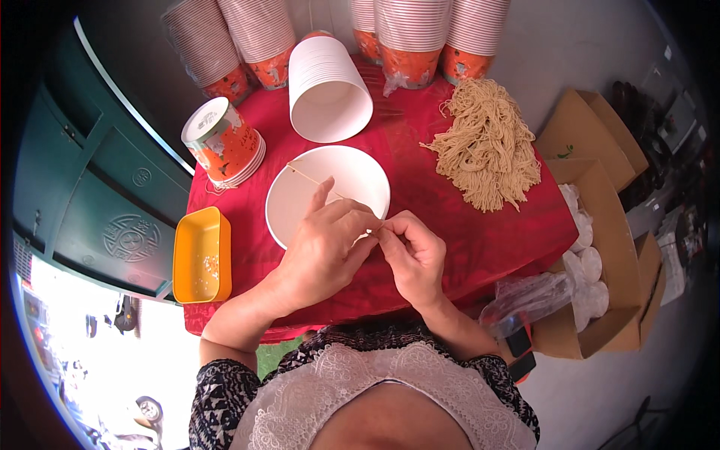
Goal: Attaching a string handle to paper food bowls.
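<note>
Above the near rim of a white paper bucket (281,214), my two hands meet fingertip to fingertip. My left hand (326,244) is closed in a pinch, its little finger raised. A thin tan string (306,176) runs from behind that hand across the bucket's opening to its far left rim. My right hand (412,255) also pinches, thumb against forefinger, right at the left fingertips. What lies between the fingertips is tiny and mostly hidden; it looks like the string's end. A loose heap of similar tan strings (487,146) lies at the table's far right.
On the red-covered table (465,255) are a yellow tray (180,259) with small white bits, upturned orange printed buckets (225,146) and a white bucket stack (326,90) on its side. Wrapped bucket stacks (409,45) line the back. Right of the table stands an open cardboard box (619,262).
</note>
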`<state>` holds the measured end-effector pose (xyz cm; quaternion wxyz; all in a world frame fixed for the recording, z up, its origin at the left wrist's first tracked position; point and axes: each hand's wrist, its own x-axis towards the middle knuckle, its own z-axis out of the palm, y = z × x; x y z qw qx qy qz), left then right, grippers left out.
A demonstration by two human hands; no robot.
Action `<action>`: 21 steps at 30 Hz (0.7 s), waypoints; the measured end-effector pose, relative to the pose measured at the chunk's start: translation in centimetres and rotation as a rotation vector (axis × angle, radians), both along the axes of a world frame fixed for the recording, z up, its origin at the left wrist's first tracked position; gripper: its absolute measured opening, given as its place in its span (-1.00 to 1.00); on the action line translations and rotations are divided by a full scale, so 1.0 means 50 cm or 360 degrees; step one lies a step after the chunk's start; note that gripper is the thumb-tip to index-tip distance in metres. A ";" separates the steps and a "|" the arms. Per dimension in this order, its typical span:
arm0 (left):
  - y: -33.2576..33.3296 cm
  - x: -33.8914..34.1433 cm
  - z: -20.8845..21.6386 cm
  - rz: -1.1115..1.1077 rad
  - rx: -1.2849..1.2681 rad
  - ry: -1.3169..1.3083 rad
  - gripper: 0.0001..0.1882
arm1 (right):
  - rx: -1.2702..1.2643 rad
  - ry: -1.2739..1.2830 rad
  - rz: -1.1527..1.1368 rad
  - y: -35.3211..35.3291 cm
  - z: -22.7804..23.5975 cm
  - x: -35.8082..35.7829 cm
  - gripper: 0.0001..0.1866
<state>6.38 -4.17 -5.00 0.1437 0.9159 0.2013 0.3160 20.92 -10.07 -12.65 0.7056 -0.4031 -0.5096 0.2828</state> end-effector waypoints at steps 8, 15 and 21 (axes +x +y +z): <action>0.004 0.002 -0.007 -0.0024 0.0028 -0.0023 -0.82 | -0.0090 -0.0027 0.0058 -0.006 -0.006 0.016 -0.93; 0.008 -0.009 -0.004 -0.0040 -0.0090 -0.0013 -0.85 | 0.0149 -0.0279 -0.0124 0.001 -0.008 0.036 -0.87; 0.008 -0.015 0.004 -0.0015 -0.0109 -0.0010 -0.85 | 0.0257 -0.0465 -0.0297 0.012 -0.018 0.047 -0.87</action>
